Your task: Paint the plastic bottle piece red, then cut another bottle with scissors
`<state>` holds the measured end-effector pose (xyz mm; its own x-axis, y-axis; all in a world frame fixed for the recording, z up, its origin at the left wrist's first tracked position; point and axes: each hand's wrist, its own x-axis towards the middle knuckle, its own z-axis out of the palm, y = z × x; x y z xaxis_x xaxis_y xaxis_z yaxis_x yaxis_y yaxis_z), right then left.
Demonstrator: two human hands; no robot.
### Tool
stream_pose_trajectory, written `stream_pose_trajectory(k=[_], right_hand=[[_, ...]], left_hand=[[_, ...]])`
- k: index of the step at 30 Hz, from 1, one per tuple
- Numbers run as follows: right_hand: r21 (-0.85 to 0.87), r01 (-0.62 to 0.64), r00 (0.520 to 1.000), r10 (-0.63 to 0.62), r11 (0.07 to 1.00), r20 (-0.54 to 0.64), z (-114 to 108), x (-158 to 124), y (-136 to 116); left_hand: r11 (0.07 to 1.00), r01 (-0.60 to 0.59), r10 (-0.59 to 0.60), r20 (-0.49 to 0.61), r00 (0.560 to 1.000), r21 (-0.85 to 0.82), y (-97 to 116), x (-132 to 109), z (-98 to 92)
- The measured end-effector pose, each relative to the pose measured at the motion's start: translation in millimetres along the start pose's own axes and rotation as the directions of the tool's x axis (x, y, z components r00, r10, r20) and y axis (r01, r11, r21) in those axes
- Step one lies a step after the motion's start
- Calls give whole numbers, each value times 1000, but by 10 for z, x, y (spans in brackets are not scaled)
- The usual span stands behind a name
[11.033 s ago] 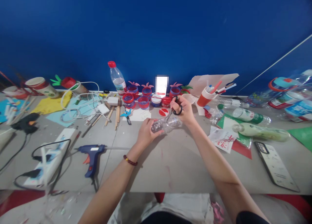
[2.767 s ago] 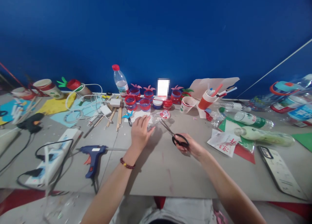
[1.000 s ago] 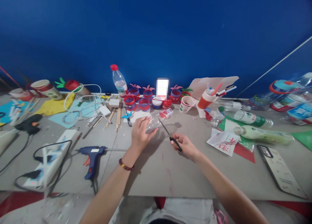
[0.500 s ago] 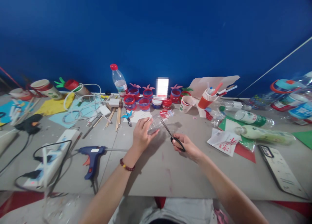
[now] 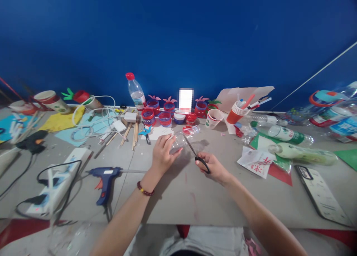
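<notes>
My left hand [image 5: 164, 152] is wrapped round a clear plastic bottle piece [image 5: 176, 143], held a little above the table. From the right, a pair of scissors [image 5: 192, 147] points up and left, its blades meeting the plastic's near right edge. My right hand [image 5: 210, 167] grips the black handles. Just beyond the plastic lies another clear bottle part with a red and white end [image 5: 188, 129]. Behind that stand several small red and blue painted cups [image 5: 165, 118], some topped with leaf shapes. Whether the blades have cut into the plastic is too small to tell.
A blue glue gun [image 5: 105, 181] and a power strip [image 5: 60, 181] with cords lie on the left. A red-capped bottle [image 5: 135, 90] stands at the back. On the right are a cup of pens [image 5: 235, 113], several bottles [image 5: 290, 134] and a phone [image 5: 320, 196].
The scissor handles in my right hand have drawn closer together. My left hand and the bottle piece have hardly moved.
</notes>
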<state>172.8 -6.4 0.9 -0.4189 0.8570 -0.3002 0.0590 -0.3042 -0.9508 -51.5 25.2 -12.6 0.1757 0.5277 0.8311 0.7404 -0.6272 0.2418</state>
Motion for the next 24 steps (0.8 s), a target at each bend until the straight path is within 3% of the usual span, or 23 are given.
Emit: stream_pose_trajectory(k=[9,14,16,18,21,24], right_hand=[[-39,-28,999,26,999,-48,25,-1,-32],[-83,-14,997,8,996,-74,29,1,-7],[-112,-7,996,-2,994,-84,31,3,3],[-146,5,995,-20,989,-102,36,2,5],[-193,21,990,-47,981,-133,48,-6,-3],[-263,29,988,-67,964,-136,60,-10,-4]], left_hand=[[997,-9,8,9,1000,74,-40,-37,25],[1000,27,-27,-1,1000,5,-38,-55,19],[996,73,-73,1,997,-49,-12,-45,1],[972,196,-198,-5,980,-132,21,-27,-17],[794,470,-494,39,868,-386,59,10,-20],[415,647,-648,291,704,-640,71,53,0]])
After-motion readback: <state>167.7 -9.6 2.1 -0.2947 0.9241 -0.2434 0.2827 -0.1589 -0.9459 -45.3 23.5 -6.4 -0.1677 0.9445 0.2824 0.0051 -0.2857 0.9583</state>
